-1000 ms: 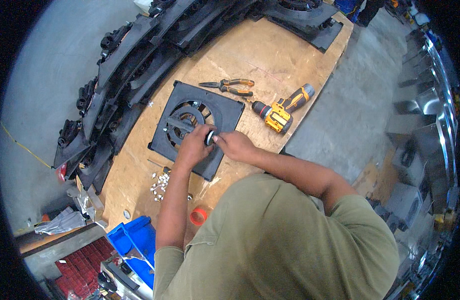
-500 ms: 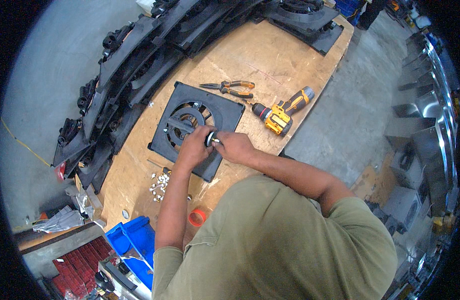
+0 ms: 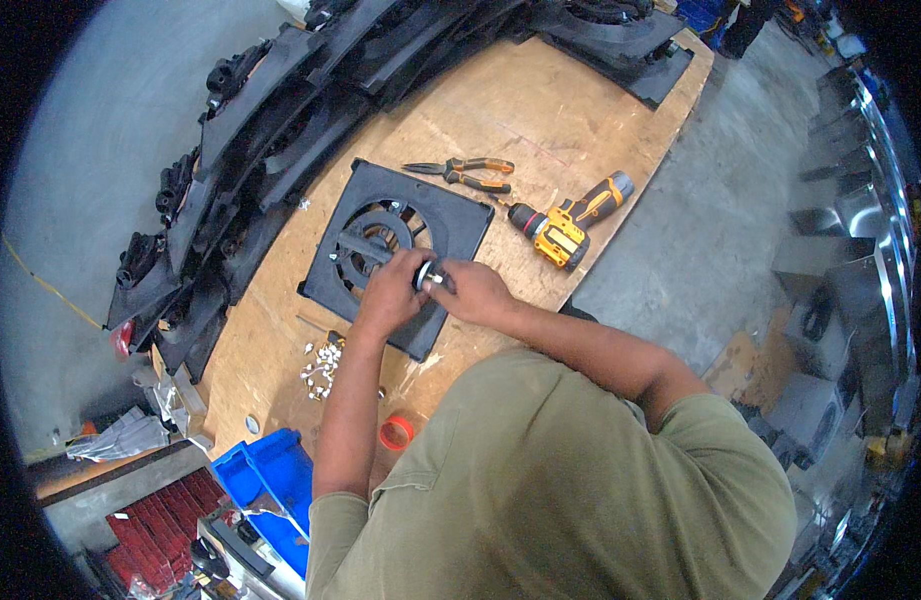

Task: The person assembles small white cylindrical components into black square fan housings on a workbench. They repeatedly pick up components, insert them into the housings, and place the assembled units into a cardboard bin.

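Note:
A black square plastic frame [image 3: 447, 207] with a round ringed opening lies on the wooden workbench. Above its near right part, my left hand [image 3: 392, 298] and my right hand [image 3: 477, 294] meet, both closed on a small black round part [image 3: 423, 275] with a white ring. The fingers hide much of this part, so its exact kind is unclear. Just past the frame's far edge lie long-nose pliers [image 3: 464, 174] with black and orange handles. A yellow and black cordless drill [image 3: 563, 232] rests on its side to the right.
Stacked black frames [image 3: 250, 165] line the bench's far left edge, with another frame [image 3: 630, 65] at the far end. Small white pieces [image 3: 323, 370] lie beside my left forearm. An orange-red ring [image 3: 395, 433] and a blue bin [image 3: 270, 480] are close to me.
The round part has turned slightly between my fingers, and both hands keep their hold. The whole view has shifted a little; the tools and the frame stay in place.

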A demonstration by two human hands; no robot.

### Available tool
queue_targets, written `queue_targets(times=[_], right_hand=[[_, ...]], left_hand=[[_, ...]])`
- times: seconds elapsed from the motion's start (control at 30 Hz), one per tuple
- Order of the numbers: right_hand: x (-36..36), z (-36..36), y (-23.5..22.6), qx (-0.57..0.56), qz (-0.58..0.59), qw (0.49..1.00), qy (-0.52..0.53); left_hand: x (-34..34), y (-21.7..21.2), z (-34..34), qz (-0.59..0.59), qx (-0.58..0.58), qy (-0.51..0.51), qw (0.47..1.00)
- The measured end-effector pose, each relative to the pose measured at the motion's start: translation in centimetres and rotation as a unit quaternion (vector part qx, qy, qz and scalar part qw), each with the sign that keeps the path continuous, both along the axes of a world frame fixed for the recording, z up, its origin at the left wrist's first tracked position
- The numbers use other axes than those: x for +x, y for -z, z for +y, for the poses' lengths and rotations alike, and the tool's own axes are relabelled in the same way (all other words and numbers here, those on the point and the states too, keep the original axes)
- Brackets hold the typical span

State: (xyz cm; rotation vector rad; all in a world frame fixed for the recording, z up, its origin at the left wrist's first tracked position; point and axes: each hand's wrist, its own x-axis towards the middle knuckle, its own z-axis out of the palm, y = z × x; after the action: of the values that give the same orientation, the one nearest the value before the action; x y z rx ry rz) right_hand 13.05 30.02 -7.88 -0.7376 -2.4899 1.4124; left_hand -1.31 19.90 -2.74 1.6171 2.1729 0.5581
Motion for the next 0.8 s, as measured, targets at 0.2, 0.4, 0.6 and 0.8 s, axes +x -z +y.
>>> queue_targets(times=[0.2,0.4,0.6,0.8], right_hand=[[-0.32,0.05,0.03,0.039,-0.036,0.998,-0.045],[-0.38,0.41,0.41,0.043,-0.019,0.998,-0.045],[0.02,0.11,0.71,0.012,0.024,1.0,-0.014],[-0.35,0.42,0.77,-0.103,0.018,0.992,-0.063]], left_hand=[[-0.17,0.14,0.04,0.0,-0.005,0.004,1.0],[-0.16,-0.05,0.15,0.006,-0.012,0.007,1.0],[-0.31,-0.14,-0.15,-0.014,0.005,0.015,1.0],[-0.33,-0.05,0.08,-0.014,-0.015,0.004,1.0]])
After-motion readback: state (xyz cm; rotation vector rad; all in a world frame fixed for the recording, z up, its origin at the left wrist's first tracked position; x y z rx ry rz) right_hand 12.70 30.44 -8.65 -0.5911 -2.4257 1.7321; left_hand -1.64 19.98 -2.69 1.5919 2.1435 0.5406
